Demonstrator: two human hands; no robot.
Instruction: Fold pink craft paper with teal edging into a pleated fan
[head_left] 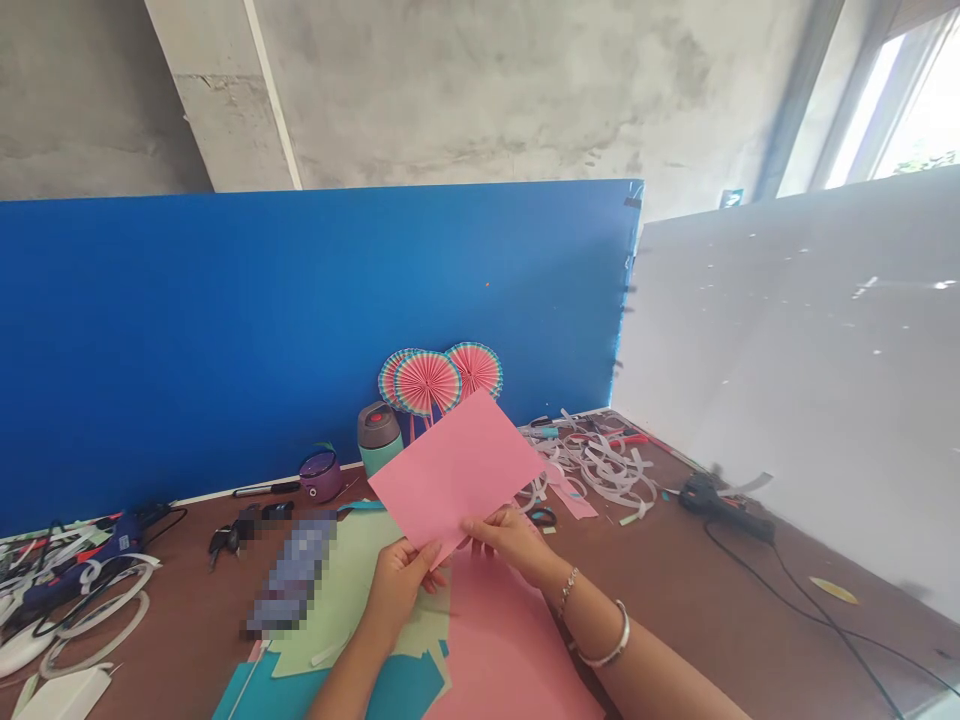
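Both hands hold up a pink sheet of paper, tilted above the table. My left hand pinches its lower left edge between thumb and fingers. My right hand grips the lower right edge, its fingertips partly behind the sheet. Below lies a larger pink sheet, next to pale green paper and blue paper. Dark-handled scissors rest just beyond my right hand, partly hidden.
Several pink folded-paper fans stand by a green bottle against the blue partition. White paper strips heap at the back right. A black glue gun trails a cable; a purple container and tangled cables lie left.
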